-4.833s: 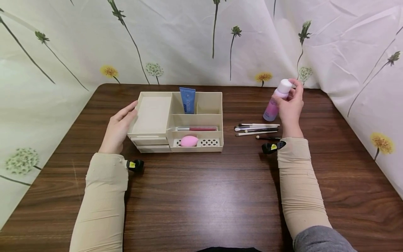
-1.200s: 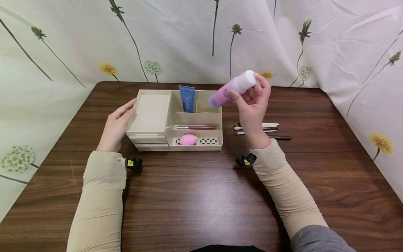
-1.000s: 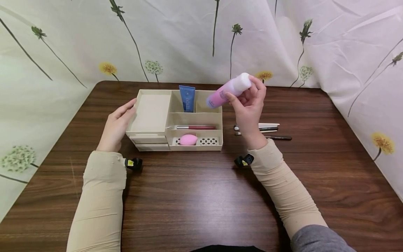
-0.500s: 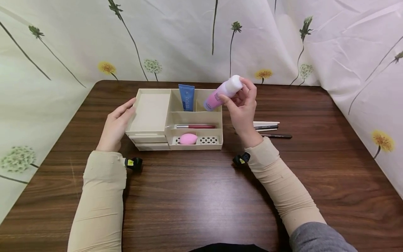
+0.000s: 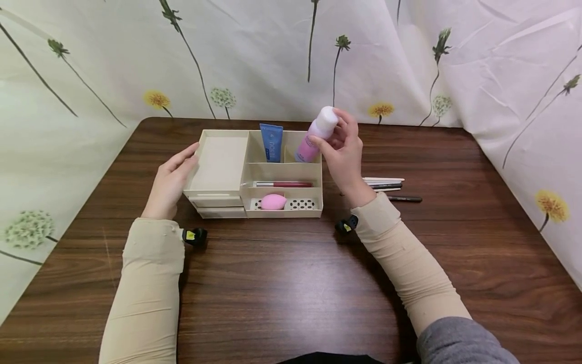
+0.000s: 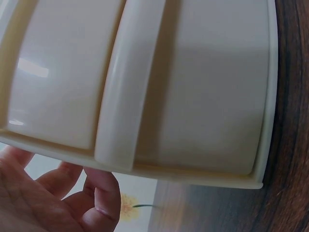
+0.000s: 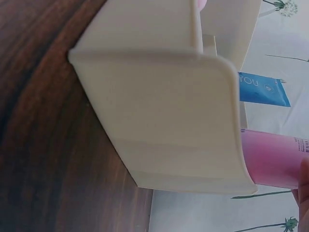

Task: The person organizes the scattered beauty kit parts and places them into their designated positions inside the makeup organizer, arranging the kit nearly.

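My right hand [image 5: 345,156] pinches a pink-purple bottle [image 5: 311,139] with a white cap between thumb and fingers. The bottle leans slightly, its lower end within the back right compartment of a cream desk organizer [image 5: 220,162]; in the right wrist view the side wall hides its base. Against the organizer's left side rests my left hand [image 5: 168,184], fingers extended; up close, its fingertips [image 6: 104,198] touch the wall. A blue tube [image 5: 272,144] stands in the compartment beside the bottle. A red lip gloss tube [image 5: 293,185] lies in the middle row, a pink makeup sponge [image 5: 274,202] in front.
Several makeup brushes [image 5: 384,185] lie on the brown wooden table [image 5: 291,283] right of the organizer, partly behind my right wrist. One dark brush [image 5: 406,199] lies nearer. A white floral cloth [image 5: 273,60] hangs behind the table.
The bottle has gone from the table at the right, leftward to the organizer's back right compartment. Over the last second it lowered and became more upright. My left hand stays put.
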The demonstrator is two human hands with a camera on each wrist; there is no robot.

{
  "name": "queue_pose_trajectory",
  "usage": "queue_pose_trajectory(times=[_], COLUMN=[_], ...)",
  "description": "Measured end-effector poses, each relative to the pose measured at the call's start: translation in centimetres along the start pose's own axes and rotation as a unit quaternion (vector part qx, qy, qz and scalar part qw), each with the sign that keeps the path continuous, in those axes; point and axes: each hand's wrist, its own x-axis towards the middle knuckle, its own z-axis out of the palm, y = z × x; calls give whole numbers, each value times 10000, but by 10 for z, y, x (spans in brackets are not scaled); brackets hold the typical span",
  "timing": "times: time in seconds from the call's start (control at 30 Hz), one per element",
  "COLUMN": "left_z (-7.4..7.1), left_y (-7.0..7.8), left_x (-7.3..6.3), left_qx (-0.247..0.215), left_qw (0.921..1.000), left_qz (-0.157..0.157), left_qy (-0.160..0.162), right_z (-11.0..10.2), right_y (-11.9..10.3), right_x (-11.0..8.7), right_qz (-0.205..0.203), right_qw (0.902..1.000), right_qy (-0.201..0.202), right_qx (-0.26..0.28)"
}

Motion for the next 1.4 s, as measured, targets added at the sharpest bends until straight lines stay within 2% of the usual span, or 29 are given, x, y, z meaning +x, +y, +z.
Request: queue_pose_trajectory(times=[0.2, 0.47, 0.87, 1.4], left_z=[0, -1, 1, 0], left_y=[0, 1, 0, 1], left_x=[0, 1, 0, 0], left_qx=[74, 73, 84, 21], left_qw=[10000, 10000, 10000, 10000], left_qz=[25, -3, -8, -14], left_qy=[29, 0, 10, 7], right_z=[3, 9, 12, 17], right_y=[0, 3, 15, 19], right_x=[7, 14, 6, 0], right_qz=[163, 727, 1147, 973], right_qw=[9996, 9966, 9901, 9904], right_qy=[-211, -322, -606, -704], right_qx=[-128, -223, -539, -678])
